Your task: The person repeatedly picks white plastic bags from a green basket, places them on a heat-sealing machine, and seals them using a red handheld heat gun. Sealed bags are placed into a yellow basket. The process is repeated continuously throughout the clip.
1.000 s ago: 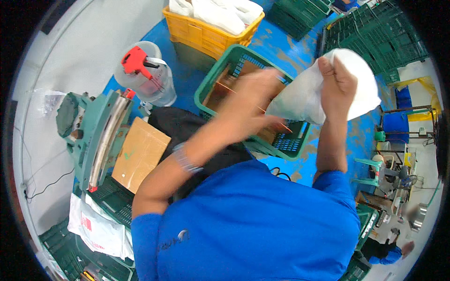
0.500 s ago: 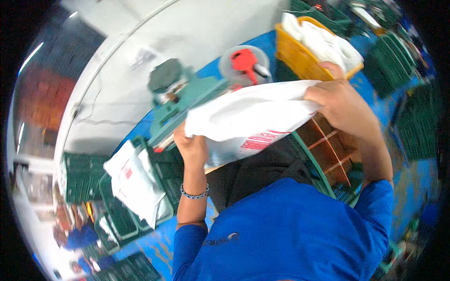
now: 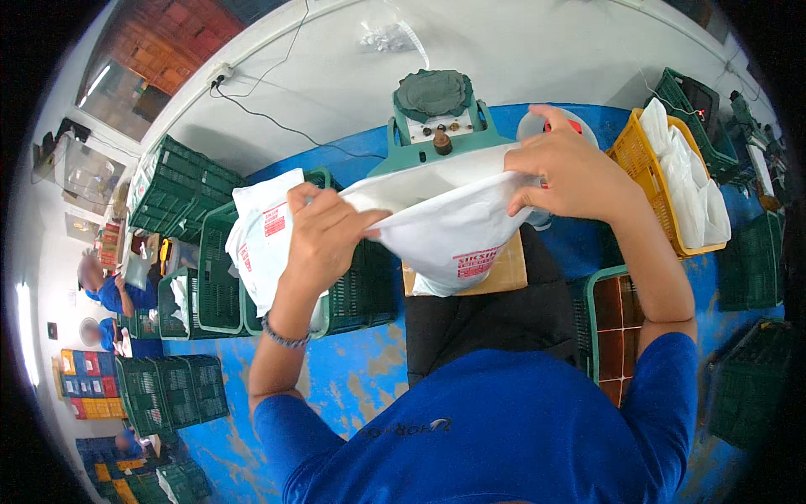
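Note:
A white plastic bag with red print (image 3: pixel 457 231) hangs between my two hands, its mouth parted along the top. My left hand (image 3: pixel 323 235) pinches the left corner of the mouth between thumb and fingers. At the opposite corner, my right hand (image 3: pixel 567 172) grips the rim, its index finger raised. What the bag contains is hidden. Directly behind the mouth stands a green bench machine (image 3: pixel 442 149) with knobs and a dark grey lump on top. Under the bag lies a brown board (image 3: pixel 510 267), above a black cloth-like pad (image 3: pixel 495 323).
On the left, a similar white bag (image 3: pixel 262 239) lies over a green crate (image 3: pixel 220 277). A yellow basket (image 3: pixel 642 160) of white bags stands right. Closer, a green-rimmed crate (image 3: pixel 590 323) holds brown squares. Behind my right hand sits a round pale tub (image 3: pixel 531 128). Other people work far left.
My view has turned and steadied, bringing the machine nearly straight ahead. The bag, stretched slantwise before, now hangs lower with its mouth spread. Both hands still hold it.

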### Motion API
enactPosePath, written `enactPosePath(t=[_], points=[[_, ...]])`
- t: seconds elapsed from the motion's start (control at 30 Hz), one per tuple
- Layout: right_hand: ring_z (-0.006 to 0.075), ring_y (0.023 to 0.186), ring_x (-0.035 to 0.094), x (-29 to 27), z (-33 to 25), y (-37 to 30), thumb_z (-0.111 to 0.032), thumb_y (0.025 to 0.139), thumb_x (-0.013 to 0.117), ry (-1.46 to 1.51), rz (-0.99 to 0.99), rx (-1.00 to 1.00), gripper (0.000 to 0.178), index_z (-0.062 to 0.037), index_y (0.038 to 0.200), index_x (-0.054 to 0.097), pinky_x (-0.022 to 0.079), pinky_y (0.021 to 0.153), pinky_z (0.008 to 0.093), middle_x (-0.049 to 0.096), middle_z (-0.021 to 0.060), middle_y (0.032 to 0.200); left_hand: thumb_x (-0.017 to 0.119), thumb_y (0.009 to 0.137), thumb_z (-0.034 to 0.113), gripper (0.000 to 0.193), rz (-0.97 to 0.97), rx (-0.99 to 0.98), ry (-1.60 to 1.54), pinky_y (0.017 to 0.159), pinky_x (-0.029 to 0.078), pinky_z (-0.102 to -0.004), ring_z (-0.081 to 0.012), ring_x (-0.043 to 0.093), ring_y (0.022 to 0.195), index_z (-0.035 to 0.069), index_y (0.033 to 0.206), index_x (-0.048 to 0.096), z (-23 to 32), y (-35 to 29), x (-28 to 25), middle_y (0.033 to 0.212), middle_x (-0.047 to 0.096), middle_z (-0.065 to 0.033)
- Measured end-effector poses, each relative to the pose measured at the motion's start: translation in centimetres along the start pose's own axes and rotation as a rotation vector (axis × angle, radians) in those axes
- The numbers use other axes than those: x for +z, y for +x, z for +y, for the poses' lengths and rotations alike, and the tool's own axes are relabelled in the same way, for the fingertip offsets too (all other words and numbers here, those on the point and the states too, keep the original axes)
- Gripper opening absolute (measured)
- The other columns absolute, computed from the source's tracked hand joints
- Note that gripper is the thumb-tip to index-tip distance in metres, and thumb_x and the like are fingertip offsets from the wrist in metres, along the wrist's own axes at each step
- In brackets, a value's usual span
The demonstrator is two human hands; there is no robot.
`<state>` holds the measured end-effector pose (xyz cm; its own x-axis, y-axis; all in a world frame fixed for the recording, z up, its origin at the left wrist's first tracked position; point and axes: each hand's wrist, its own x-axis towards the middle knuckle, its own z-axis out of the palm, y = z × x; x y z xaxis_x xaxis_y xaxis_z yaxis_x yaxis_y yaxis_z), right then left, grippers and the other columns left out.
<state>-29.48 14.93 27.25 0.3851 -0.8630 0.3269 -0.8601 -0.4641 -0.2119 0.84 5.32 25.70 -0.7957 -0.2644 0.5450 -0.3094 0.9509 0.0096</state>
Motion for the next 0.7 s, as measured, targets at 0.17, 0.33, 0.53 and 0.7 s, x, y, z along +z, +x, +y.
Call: enactPosePath(t=[0.17,0.33,0.53,0.7], points=[[0.0215,0.074,0.058,0.5,1.9,-0.4,-0.013,0.077,0.062,-0.041,-0.003,-0.037,0.001,-0.0119,0.077,0.062,0.022,0.106,0.0526,0.055,0.0039,0.064,0.067,0.068,0.011,0.008,-0.368,0.094,-0.208,0.096,0.029,-0.0486,-0.0127,0.06,0.074,0.013,0.075,0.065,3.8,-0.1,-4.9,0.063,0.057,0.0028],[0.0196,0.073,0.055,-1.7,1.8,-0.7,-0.002,0.074,0.057,-0.244,0.18,-0.225,0.011,-0.0109,0.078,0.061,0.027,0.099,0.049,0.053,0.0017,0.066,0.061,0.07,0.006,0.009,-0.26,0.123,-0.063,0.098,0.025,-0.0531,-0.018,0.064,0.085,0.012,0.064,0.058,3.1,2.3,-7.8,0.073,0.065,-0.0005],[0.0194,0.076,0.053,-5.9,1.0,0.4,-0.002,0.075,0.055,-0.39,0.345,-0.271,0.009,-0.0109,0.078,0.057,0.028,0.093,0.0446,0.054,0.001,0.072,0.067,0.074,0.029,0.023,-0.098,0.084,0.311,0.092,0.023,-0.0471,-0.0273,0.047,0.11,0.009,0.066,0.061,-0.3,4.3,-9.8,0.088,0.061,-0.0018],[0.0182,0.08,0.053,-1.9,0.5,-0.3,-0.015,0.077,0.062,-0.307,0.177,-0.125,0.006,-0.0109,0.078,0.058,0.028,0.092,0.0444,0.057,-0.0003,0.079,0.073,0.069,0.034,0.03,-0.13,-0.045,0.089,0.092,0.031,-0.046,-0.0276,0.051,0.103,0.007,0.065,0.06,-1.8,2.5,-3.6,0.099,0.061,-0.0007]])
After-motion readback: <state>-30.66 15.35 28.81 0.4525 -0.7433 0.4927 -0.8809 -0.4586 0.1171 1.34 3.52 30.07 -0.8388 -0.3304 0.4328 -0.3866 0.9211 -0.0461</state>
